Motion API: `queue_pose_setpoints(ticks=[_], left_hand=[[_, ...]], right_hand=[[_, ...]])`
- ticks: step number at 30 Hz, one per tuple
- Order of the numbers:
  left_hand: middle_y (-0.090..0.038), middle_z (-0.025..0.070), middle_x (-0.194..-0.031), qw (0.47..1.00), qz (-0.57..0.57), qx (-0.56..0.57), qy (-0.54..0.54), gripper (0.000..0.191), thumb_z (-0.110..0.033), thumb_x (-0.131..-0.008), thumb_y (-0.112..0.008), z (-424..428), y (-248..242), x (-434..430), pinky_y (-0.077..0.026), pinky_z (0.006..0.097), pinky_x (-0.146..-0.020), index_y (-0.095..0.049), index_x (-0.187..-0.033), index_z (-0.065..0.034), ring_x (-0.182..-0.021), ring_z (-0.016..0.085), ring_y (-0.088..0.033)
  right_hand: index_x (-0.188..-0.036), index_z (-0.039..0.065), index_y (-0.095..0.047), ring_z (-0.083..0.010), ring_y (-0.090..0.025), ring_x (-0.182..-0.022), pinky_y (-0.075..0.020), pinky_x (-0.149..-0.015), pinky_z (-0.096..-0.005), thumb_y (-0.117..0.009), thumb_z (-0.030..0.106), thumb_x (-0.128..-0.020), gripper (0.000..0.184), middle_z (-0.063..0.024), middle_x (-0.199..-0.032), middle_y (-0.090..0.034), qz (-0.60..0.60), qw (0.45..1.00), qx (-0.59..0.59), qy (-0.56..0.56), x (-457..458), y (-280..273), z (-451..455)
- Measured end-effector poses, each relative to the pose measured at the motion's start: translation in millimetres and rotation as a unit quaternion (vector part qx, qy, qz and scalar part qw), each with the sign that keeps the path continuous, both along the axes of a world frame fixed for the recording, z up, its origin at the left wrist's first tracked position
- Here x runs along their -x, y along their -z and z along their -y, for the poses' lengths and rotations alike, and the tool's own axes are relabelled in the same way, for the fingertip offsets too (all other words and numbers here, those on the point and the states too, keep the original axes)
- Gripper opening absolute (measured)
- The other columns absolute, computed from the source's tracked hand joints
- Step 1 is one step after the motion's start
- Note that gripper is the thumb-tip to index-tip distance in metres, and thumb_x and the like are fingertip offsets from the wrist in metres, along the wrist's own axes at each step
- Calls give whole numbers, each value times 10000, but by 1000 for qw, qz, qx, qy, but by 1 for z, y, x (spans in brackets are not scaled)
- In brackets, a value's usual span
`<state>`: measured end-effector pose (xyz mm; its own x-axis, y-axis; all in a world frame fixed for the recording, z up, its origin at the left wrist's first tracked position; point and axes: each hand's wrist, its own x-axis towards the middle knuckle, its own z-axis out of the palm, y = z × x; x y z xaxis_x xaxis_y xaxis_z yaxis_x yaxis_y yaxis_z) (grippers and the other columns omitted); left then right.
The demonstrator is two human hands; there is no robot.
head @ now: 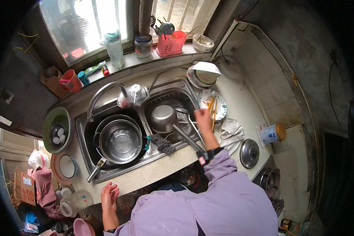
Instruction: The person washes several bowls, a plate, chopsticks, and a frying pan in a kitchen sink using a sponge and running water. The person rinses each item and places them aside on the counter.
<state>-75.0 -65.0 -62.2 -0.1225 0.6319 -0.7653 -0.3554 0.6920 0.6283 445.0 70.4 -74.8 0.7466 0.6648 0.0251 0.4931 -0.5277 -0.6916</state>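
Observation:
My right hand (204, 118), fingers curled, is at the left edge of a patterned plate (221, 101). Wooden chopsticks (214, 113) lie across that plate, partly behind the hand; whether my fingers grip any is unclear. Below, in the right sink basin, an upturned steel saucepan (163, 118) and a ladle (191, 119) rest on a wire rack. My left hand (109, 194) is empty, fingers loosely bent, in front of the counter's front edge. Nearest to it is the handle of a steel pan (121, 141) standing in the left basin.
A dark scrubber (162, 143) lies on the sink's front rim. Stacked bowls (205, 75), a cloth (232, 132) and a pot lid (250, 153) are to the right. The faucet (101, 93) arches over the left basin. At far left stands a green basin (51, 118) with eggs.

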Motion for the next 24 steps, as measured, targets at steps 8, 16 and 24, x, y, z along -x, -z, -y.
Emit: queue_pose_setpoints(ticks=[8,16,24], left_hand=[[-622,137,-1012,1000,-12,13,5,320,-186,-942,-535,-9,-1,-16,-541,275,-713,-520,-1205,-4,-817,190,-630],[-641,109,-967,998,-21,7,-54,279,-164,-944,-530,4,-7,-21,-535,259,-716,-538,-1181,-16,-808,162,-623],[-625,111,-1001,993,-19,28,-109,321,-186,-951,-509,31,4,-17,-528,271,-751,-514,-1212,1,-834,153,-615]], right_hand=[[-1310,-20,-401,-381,-578,-1121,-451,-941,-470,-710,483,-722,834,-240,-1215,-584,22,964,239,114,-105,35,-20],[-763,78,-551,-133,-438,-392,-352,-357,-292,-534,236,-892,204,-2,-551,-469,-257,963,55,59,-95,28,-21],[-1071,46,-537,-72,-514,-584,-472,-511,-229,-526,150,-950,160,-24,-834,-626,-593,700,244,-314,160,-33,-10]])
